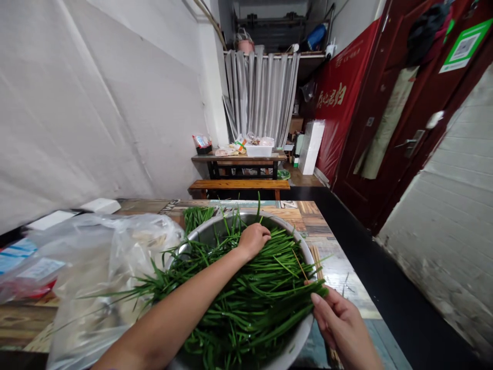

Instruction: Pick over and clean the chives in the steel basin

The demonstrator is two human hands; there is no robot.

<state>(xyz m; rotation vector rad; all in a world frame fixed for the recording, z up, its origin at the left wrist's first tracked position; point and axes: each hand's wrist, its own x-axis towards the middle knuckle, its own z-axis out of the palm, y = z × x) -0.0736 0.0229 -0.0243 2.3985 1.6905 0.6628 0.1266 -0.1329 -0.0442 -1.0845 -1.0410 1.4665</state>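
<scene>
A large metal bowl (304, 246) is heaped with long green garlic chives (231, 293). My left hand (254, 240) reaches across to the far side of the heap, its fingers curled closed on chives there; the fingertips are partly hidden. At the bowl's right rim, my right hand (339, 318) grips the ends of a flat bunch of chives between thumb and fingers. A thin bamboo skewer (299, 264) sticks up at a slant from beside that bunch; whether the right fingers hold it too I cannot tell.
Bamboo skewers (316, 259) lie on the wood-patterned table (346, 272) right of the bowl. More chives (197, 218) lie behind it. A clear plastic bag (100, 272) is on the left. Beyond stand a bench (239, 184) and another table holding a white container (260, 150).
</scene>
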